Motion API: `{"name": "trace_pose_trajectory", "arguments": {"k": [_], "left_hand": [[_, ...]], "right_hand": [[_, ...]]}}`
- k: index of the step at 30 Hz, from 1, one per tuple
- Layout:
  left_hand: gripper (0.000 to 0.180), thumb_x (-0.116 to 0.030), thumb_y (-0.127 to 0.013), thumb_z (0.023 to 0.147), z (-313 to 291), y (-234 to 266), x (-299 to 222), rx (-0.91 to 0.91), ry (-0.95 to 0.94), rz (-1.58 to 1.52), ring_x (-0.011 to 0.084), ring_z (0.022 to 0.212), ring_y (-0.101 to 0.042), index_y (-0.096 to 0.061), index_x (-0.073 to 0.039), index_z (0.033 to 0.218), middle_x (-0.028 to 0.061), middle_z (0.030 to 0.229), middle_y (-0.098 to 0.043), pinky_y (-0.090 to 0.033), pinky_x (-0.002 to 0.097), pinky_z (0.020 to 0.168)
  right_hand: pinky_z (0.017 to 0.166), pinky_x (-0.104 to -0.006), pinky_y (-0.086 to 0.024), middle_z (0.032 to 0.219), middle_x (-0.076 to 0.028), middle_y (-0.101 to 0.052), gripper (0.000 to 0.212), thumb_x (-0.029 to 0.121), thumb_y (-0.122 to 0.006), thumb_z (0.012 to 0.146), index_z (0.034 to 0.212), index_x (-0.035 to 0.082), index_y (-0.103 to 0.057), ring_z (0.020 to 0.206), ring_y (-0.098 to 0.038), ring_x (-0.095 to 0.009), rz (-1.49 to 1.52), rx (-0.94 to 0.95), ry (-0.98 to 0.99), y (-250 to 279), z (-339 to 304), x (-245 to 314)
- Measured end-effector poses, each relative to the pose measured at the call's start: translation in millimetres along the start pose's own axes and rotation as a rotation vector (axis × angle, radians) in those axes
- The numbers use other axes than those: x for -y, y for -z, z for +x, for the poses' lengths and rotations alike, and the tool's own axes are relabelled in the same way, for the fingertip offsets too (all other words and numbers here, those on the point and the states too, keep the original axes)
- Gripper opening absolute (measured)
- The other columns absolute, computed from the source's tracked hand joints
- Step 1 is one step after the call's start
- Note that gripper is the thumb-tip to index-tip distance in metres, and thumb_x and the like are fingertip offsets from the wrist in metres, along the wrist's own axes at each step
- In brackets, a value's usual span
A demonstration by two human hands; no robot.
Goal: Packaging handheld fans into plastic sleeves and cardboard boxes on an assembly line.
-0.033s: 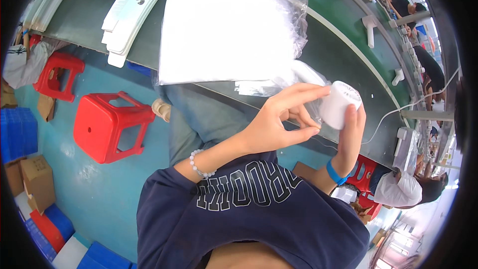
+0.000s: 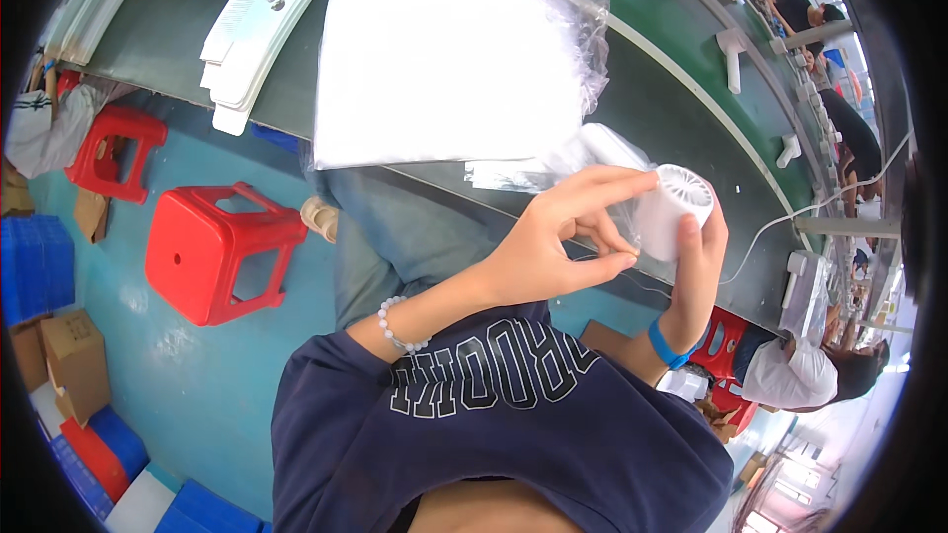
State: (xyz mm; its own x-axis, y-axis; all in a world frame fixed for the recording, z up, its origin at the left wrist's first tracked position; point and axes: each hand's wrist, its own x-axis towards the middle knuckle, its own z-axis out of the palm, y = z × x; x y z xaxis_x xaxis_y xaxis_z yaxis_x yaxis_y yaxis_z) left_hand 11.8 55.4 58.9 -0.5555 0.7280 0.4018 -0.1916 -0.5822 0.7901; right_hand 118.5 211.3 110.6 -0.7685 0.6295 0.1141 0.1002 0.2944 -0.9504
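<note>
My right hand is wrapped round a white cylindrical device with a round, slotted end, which faces up and toward me. A white handle-like part lies beside it under clear film; whether the two join is hidden. My left hand is closed, thumb against curled fingers, on the edge of a clear plastic bag. Its index finger reaches out to the rim of the slotted end. Just beyond, a big stack of white plastic bags covers the near part of the bench.
Flat printed cartons lie left of the stack on the dark green bench. More white devices stand on the green belt beyond. A red stool is on the floor at left. Other people sit along the line at right.
The white device has turned slightly in my right hand, and its slotted end shows more plainly. My left hand has barely moved.
</note>
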Motion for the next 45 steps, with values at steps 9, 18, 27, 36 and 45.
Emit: {"name": "trace_pose_trajectory", "arguments": {"k": [9, 18, 27, 36, 45], "left_hand": [[0.065, 0.012, -0.067, 0.076, 8.6, -5.0, 1.5, 0.124, -0.004, 0.105, 0.0104, 0.085, -0.064, -0.048, -0.001, 0.137, 0.0145, 0.139, -0.043, -0.053, 0.0229, 0.075], [0.063, 0.008, -0.07, 0.071, 21.2, 6.8, -3.8, 0.153, -0.164, 0.269, 0.015, 0.087, -0.064, -0.055, -0.001, 0.131, 0.0139, 0.131, -0.054, -0.053, 0.0249, 0.075], [0.058, 0.005, -0.068, 0.073, 29.8, -9.7, -16.4, 0.248, -0.301, 0.627, 0.0172, 0.092, -0.063, -0.058, -0.005, 0.129, 0.0114, 0.125, -0.056, -0.054, 0.0304, 0.068], [0.069, 0.01, -0.07, 0.073, 49.3, 22.0, -18.7, 0.248, 0.013, -0.133, 0.0157, 0.087, -0.063, -0.044, 0.007, 0.137, 0.0129, 0.134, -0.048, -0.05, 0.0322, 0.083], [0.058, -0.001, -0.07, 0.076, 21.3, 47.0, -7.0, 0.221, -0.159, 0.874, 0.0258, 0.115, -0.055, -0.052, 0.0, 0.131, 0.0147, 0.139, -0.046, -0.045, 0.0372, 0.095]], "right_hand": [[0.078, -0.0255, -0.048, 0.104, -0.008, -0.06, 0.049, 0.025, -0.072, 0.082, 0.117, -0.004, -0.054, 0.096, -0.058, -0.013, -0.015, 0.078, 0.018, -10.4, -5.9, 3.5], [0.079, -0.0235, -0.049, 0.114, -0.008, -0.054, 0.06, 0.024, -0.069, 0.085, 0.132, -0.004, -0.044, 0.098, -0.058, -0.015, 0.366, 0.028, -0.117, -3.9, -7.3, 4.8], [0.083, -0.0234, -0.046, 0.126, -0.01, -0.054, 0.056, 0.007, -0.059, 0.085, 0.137, -0.003, -0.042, 0.094, -0.056, -0.01, -0.148, 0.038, 0.02, -26.5, -9.0, -0.3], [0.095, -0.0388, -0.043, 0.123, -0.015, -0.052, 0.092, 0.039, -0.085, 0.065, 0.136, -0.001, -0.041, 0.108, -0.054, -0.028, -0.049, -0.13, 0.484, -37.1, 17.1, -19.4], [0.081, -0.028, -0.047, 0.101, -0.007, -0.06, 0.05, 0.03, -0.074, 0.077, 0.113, 0.0, -0.057, 0.092, -0.058, -0.014, 0.206, -0.036, 0.263, 2.6, 158.4, -55.3]]}}
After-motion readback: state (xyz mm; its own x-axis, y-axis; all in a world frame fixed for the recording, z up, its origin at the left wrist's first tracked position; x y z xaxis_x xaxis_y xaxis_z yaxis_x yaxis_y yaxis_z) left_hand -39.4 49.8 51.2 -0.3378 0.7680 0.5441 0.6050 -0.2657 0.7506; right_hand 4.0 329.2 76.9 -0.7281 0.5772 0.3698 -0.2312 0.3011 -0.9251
